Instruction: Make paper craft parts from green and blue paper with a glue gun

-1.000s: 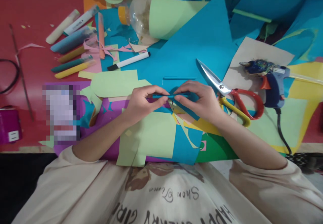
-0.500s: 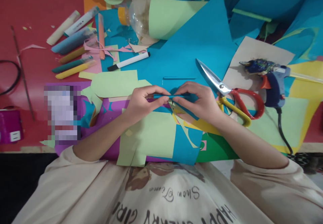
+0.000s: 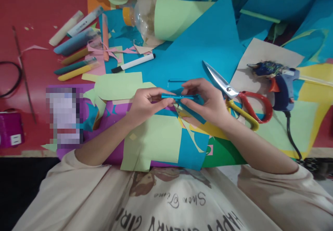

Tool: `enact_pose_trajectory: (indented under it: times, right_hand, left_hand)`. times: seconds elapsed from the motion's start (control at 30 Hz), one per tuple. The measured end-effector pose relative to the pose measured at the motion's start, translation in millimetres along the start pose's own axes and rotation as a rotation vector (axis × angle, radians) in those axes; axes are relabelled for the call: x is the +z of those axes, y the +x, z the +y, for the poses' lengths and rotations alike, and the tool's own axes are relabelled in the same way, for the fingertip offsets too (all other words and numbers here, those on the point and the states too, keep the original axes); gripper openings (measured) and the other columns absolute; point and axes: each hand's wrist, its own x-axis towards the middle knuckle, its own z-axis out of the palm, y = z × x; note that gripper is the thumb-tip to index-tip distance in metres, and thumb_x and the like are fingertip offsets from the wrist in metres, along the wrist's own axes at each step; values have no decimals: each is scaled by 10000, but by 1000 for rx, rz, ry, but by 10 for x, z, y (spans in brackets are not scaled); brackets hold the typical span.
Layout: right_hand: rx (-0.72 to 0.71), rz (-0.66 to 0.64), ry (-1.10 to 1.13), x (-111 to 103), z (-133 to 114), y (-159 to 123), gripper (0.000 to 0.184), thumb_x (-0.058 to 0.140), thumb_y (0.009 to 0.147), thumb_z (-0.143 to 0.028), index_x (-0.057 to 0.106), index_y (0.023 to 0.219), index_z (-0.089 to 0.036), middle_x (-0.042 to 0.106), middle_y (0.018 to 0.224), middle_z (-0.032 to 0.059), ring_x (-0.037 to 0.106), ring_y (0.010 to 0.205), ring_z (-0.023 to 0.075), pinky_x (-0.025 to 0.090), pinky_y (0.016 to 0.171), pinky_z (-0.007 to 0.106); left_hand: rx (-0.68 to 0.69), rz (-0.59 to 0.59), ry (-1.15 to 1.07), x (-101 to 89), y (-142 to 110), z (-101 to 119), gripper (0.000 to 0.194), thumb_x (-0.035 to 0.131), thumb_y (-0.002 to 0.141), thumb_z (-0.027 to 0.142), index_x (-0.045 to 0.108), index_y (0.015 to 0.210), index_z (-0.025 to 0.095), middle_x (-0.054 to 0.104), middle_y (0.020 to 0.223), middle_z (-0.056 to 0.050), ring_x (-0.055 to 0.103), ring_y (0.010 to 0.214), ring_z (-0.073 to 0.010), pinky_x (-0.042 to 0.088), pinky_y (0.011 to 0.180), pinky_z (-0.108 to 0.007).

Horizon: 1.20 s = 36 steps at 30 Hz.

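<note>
A thin rolled strip of blue paper (image 3: pixel 179 96) lies level between both hands, just above the paper-covered table. My left hand (image 3: pixel 145 106) pinches its left end with thumb and fingers closed. My right hand (image 3: pixel 208 102) pinches the right end, fingers curled over it. A flap of the same blue paper hangs down under the right fingers. Just beyond the hands a second thin blue roll (image 3: pixel 182 80) rests on a large blue sheet (image 3: pixel 208 43).
Red-and-yellow-handled scissors (image 3: pixel 234 92) lie right of my right hand, and a blue glue gun (image 3: pixel 275 80) with its cord beyond them. Markers and rolled sticks (image 3: pixel 75 54) sit at the far left, beside a black-capped pen (image 3: pixel 132 63). Green, blue and yellow paper scraps cover the table.
The blue roll has risen slightly and turned between the fingers; my right fingers have lifted a little over it. Both hands stay in the same place.
</note>
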Motion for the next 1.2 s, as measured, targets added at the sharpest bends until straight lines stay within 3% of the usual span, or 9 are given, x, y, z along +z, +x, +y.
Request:
enact_pose_trajectory:
  times: [0.13,0.63,0.87,1.2]
  right_hand:
    - [9,-28,44,17,-2,-23,307,604,852,-275,513,1142,-230,649,897,19,635,831,153,529,739,319]
    - [9,-43,58,-4,-18,-20,283,606,860,-258,505,1122,-230,612,837,7,635,788,154,535,711,310]
    - [-8,-44,98,-13,-9,-6,270,620,871,-293,518,1112,-230,603,828,1,640,783,148,552,704,305]
    - [-14,-43,88,-6,-2,-7,280,634,861,-290,534,1119,-242,605,820,1,639,776,158,543,687,318]
  left_hand:
    - [-15,-12,-6,4,-2,-13,294,779,688,411,762,848,165,759,779,-49,733,734,-191,602,624,-246]
    - [79,-6,143,-18,-6,-7,221,746,733,389,784,839,199,765,782,-43,691,635,-150,536,549,-231]
    - [268,-6,241,-31,2,-8,170,729,764,332,783,897,241,776,936,-25,733,821,-170,575,733,-229]
    - [267,-17,224,-28,15,-2,133,723,760,297,757,844,200,778,875,-27,736,784,-156,584,689,-203]
